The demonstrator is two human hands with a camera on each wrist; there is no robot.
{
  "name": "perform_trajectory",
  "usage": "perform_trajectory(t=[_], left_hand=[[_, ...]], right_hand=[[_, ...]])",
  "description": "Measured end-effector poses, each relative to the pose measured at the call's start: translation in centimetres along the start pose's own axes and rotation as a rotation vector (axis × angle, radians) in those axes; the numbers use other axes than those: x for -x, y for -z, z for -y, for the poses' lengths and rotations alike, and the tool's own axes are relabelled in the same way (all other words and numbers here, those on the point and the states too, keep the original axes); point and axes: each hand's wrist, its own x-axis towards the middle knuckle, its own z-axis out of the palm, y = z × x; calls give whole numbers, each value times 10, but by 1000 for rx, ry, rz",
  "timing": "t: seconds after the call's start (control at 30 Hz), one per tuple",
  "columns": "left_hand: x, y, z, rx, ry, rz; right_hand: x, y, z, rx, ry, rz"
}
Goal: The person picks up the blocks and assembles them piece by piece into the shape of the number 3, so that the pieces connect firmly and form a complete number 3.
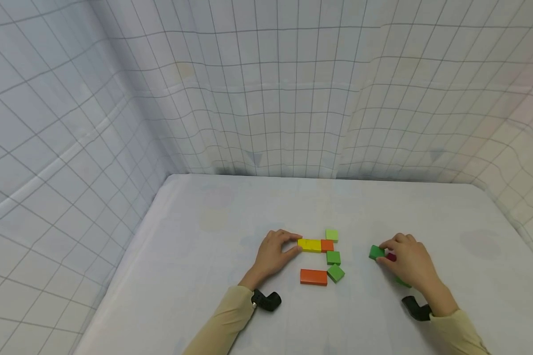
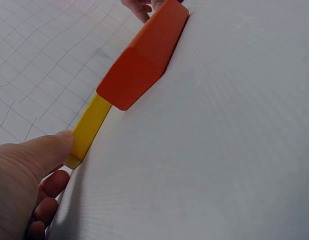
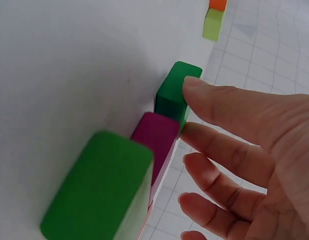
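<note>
My left hand (image 1: 273,254) pinches the left end of a yellow block (image 1: 310,245) lying on the white table. Its right end meets a small orange block (image 1: 327,246). Above that lies a light green block (image 1: 331,235), and below it a green block (image 1: 333,258). Another green block (image 1: 336,273) sits askew beside a long orange-red block (image 1: 313,277). Over to the right, my right hand (image 1: 408,259) pinches a dark green block (image 3: 177,87) between thumb and index finger. In the right wrist view a magenta block (image 3: 154,130) and a larger-looking green block (image 3: 99,185) lie close by, partly under that hand.
A white cloth covers the table (image 1: 222,212). Grid-patterned curtains (image 1: 266,98) hang behind it and along both sides. A black wrist camera (image 1: 268,301) is strapped at the left wrist, and another camera (image 1: 416,309) at the right.
</note>
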Motion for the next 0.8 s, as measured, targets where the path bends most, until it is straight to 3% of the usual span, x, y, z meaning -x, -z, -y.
perform_trajectory(t=[0.23,0.57,0.8], left_hand=[[0,1,-1,1,-23,-16],[1,1,-1,7,-2,0],[0,1,-1,10,2,3]], right_hand=[[8,-1,15,-20,22,13],[22,0,32,-53,3,85],[31,5,39,-117,-55,214]])
